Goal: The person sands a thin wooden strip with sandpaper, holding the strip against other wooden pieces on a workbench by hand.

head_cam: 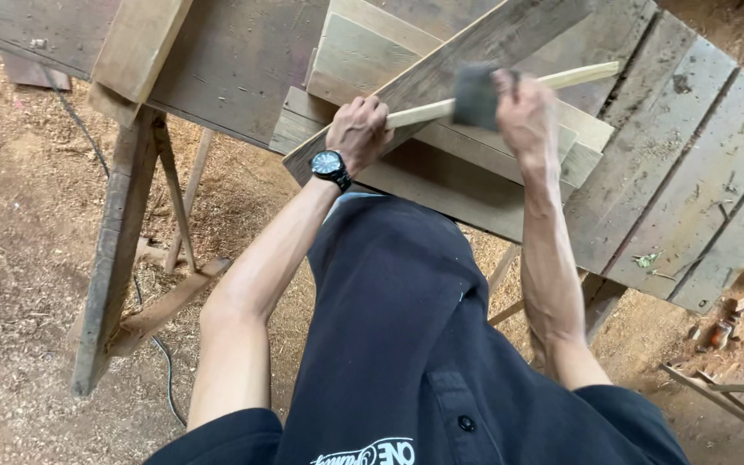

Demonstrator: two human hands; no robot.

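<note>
My left hand [359,131], with a black wristwatch [331,165] on the wrist, grips the near end of a thin pale wooden stick [580,76]. The stick lies slantwise across stacked planks on the rough wooden workbench [691,172]. My right hand [525,112] is closed on a dark grey sanding block [476,95] that sits on the stick near its middle. Both the block and my right hand look blurred.
Several weathered boards [363,60] are stacked under the stick. A loose plank [135,47] rests at the bench's left corner above a trestle leg [114,250]. A black cable [165,362] runs over the sawdust-covered ground. Wood scraps [725,396] lie at the lower right.
</note>
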